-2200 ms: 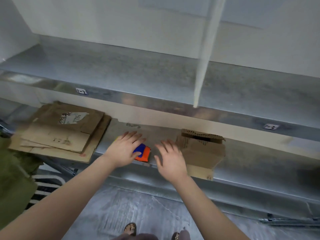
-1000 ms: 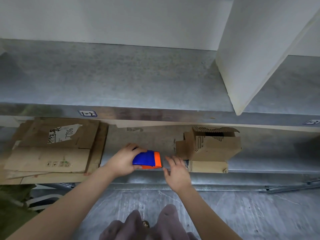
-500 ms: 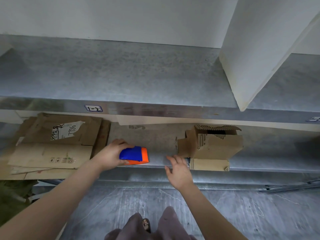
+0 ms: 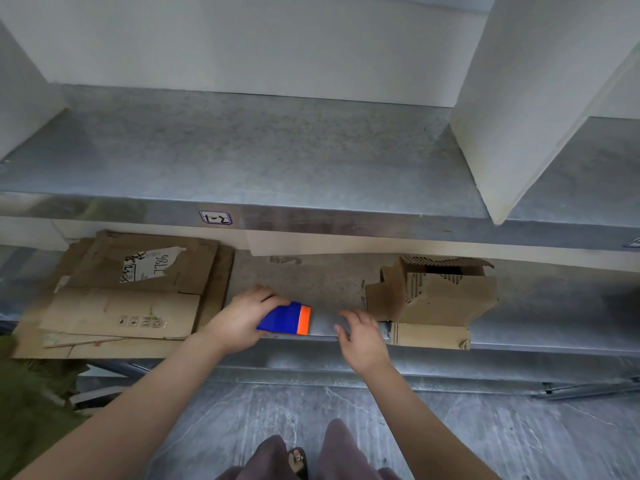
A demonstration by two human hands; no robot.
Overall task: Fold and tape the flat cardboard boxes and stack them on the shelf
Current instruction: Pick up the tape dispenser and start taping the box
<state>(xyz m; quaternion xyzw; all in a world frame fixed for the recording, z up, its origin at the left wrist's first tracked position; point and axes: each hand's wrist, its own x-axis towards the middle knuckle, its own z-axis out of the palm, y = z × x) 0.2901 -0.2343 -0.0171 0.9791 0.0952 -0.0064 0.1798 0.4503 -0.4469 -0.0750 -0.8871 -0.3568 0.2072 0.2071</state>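
Gripping a blue-and-orange tape dispenser (image 4: 285, 318), a person's left grip (image 4: 242, 318) is clamped round the tool's blue end at the front edge of the lower shelf (image 4: 554, 306). The right grip (image 4: 363, 337) is apart, fingers loosely spread and holding nothing, just beside the one folded-up cardboard box (image 4: 440, 296); whether it touches the shelf cannot be told. That box stands on the lower shelf with its top open, torn corrugated edges showing, and one flap (image 4: 429, 336) hanging over the shelf front.

On the same shelf, to the left, a stack of flat cardboard (image 4: 114, 306) holds at least three sheets, though the exact count is unclear. The top sheet carries a torn white label (image 4: 152, 268) with "7786" handwritten beside script too blurred to read. A paler sheet bears a short row of printed handling symbols (image 4: 140, 322).

A sticker (image 4: 215, 217) on the front edge of the upper shelf (image 4: 277, 150) reads "1-2". One white divider panel (image 4: 519, 116) stands on that upper shelf. Green fabric (image 4: 31, 410) lies at lower left.
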